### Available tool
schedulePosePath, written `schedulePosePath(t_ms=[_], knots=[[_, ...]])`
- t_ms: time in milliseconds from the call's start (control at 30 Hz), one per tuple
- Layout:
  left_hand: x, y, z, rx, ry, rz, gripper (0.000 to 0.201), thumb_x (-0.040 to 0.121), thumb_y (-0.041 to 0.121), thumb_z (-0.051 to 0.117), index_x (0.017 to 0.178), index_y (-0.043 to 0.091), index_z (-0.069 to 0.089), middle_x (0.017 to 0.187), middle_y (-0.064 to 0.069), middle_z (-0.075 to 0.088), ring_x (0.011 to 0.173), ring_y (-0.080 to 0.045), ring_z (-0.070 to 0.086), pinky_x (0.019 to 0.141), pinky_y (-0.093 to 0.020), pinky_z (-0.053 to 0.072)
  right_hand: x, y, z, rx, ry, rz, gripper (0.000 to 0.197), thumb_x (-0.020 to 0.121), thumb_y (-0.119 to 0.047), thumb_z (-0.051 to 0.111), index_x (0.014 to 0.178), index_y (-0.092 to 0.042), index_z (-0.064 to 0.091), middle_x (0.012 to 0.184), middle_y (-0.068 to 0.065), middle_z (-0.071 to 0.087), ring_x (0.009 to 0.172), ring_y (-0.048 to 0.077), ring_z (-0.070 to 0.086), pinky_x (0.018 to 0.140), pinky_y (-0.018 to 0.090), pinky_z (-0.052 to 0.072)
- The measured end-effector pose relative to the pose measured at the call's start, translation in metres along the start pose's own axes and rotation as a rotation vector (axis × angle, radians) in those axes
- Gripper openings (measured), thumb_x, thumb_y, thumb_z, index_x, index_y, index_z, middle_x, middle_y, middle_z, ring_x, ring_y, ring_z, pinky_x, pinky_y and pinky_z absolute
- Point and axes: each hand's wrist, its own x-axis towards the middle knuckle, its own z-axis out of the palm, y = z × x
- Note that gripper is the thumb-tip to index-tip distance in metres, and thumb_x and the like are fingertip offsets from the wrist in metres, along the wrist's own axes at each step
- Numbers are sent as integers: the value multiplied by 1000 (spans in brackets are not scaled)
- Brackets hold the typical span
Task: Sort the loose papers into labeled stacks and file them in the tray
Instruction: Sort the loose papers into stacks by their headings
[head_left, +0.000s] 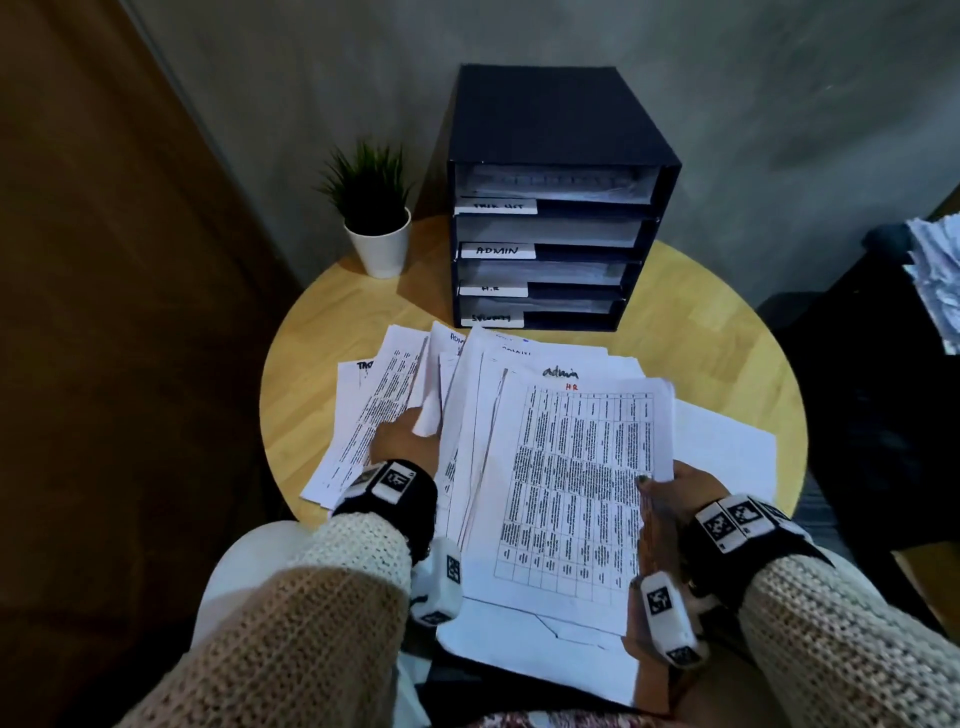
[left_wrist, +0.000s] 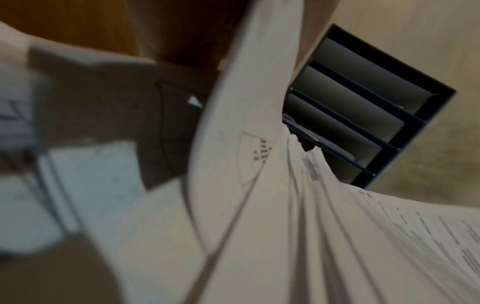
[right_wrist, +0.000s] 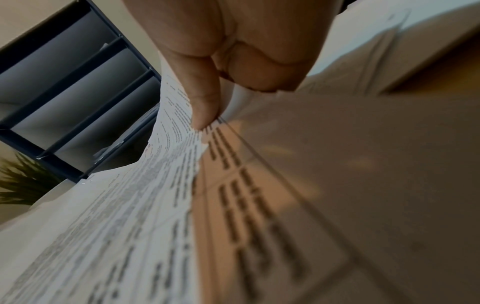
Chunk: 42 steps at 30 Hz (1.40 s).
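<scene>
A messy pile of printed papers (head_left: 483, 395) covers the near half of the round wooden table (head_left: 727, 332). On top lies a table-printed sheet marked "HR" in red (head_left: 576, 478); my right hand (head_left: 670, 499) pinches its right edge, thumb on the print (right_wrist: 205, 107). Sheets below show "admin" written by hand. My left hand (head_left: 402, 434) reaches into the left side of the pile, its fingers hidden under a lifted sheet (left_wrist: 246, 144). A dark file tray (head_left: 556, 208) with labelled slots, one reading ADMIN, another H.R, stands behind the pile.
A small potted plant (head_left: 374, 218) in a white pot stands left of the tray. A grey wall rises right behind the table. At the far right another stack of papers (head_left: 935, 275) sits on dark furniture. A brown door panel lies left.
</scene>
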Motion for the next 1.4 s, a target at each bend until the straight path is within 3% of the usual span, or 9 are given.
schedulePosePath(t_ms=[100, 167, 267, 367, 667, 833, 1000, 1200, 1400], knots=[[-8, 5, 8, 197, 75, 45, 29, 86, 37, 59, 115, 38, 64, 144, -5, 36, 135, -28, 30, 113, -42, 26, -1, -1, -1, -40, -10, 2, 41, 91, -28, 59, 128, -11, 54, 118, 14, 64, 100, 27, 63, 89, 30, 50], [-14, 11, 8, 214, 36, 98, 24, 88, 36, 59, 110, 40, 65, 148, -4, 35, 140, -25, 27, 116, -40, 21, 1, -1, 0, -28, -12, 6, 44, 90, -28, 61, 129, -9, 54, 118, 15, 65, 104, 30, 63, 93, 36, 51], [-21, 18, 3, -46, -131, 175, 11, 89, 27, 57, 86, 31, 67, 100, -3, 69, 99, -25, 63, 82, -27, 49, 0, -1, 1, 4, -20, 1, 41, 90, -24, 62, 126, -6, 55, 115, 20, 65, 102, 32, 63, 92, 39, 51], [-32, 23, 5, -55, -145, 241, 10, 89, 22, 53, 90, 29, 60, 80, 0, 65, 73, -23, 60, 62, -21, 41, 1, 0, 1, 17, -12, -2, 42, 89, -24, 63, 125, -4, 56, 111, 17, 65, 97, 26, 61, 92, 37, 50], [-58, 31, 22, 233, -161, 441, 27, 96, 17, 41, 121, 25, 44, 106, -6, 62, 78, -24, 53, 70, -31, 44, -4, -3, -1, -32, -13, -4, 46, 89, -24, 62, 129, -3, 54, 126, 19, 60, 113, 32, 58, 94, 34, 46], [-36, 27, 11, -88, -17, 252, 23, 100, 33, 36, 121, 27, 43, 74, -6, 60, 59, -21, 53, 50, -23, 33, -13, -9, -4, -89, -8, -8, 42, 93, -28, 57, 129, -7, 55, 125, 14, 61, 108, 28, 60, 90, 30, 46], [23, -4, -12, -133, 99, 36, 24, 94, 9, 47, 111, 11, 63, 114, -14, 65, 102, -30, 60, 73, -22, 37, -16, -11, -3, -137, -1, -7, 40, 92, -32, 56, 125, -9, 57, 120, 15, 64, 103, 28, 62, 90, 31, 50], [41, -32, -40, 389, 63, -197, 78, 65, 64, 69, 128, 24, 44, 130, -12, 41, 121, -35, 42, 102, -49, 37, -17, -13, -5, -166, -24, -3, 42, 93, -33, 55, 127, -9, 53, 119, 16, 63, 96, 27, 61, 84, 29, 49], [53, -43, -48, 482, 9, -263, 99, 58, 68, 72, 140, 27, 34, 135, -14, 33, 129, -38, 32, 105, -54, 33, -21, -17, -6, -229, -12, -14, 43, 94, -34, 53, 129, -9, 53, 124, 14, 61, 111, 29, 58, 93, 31, 46]])
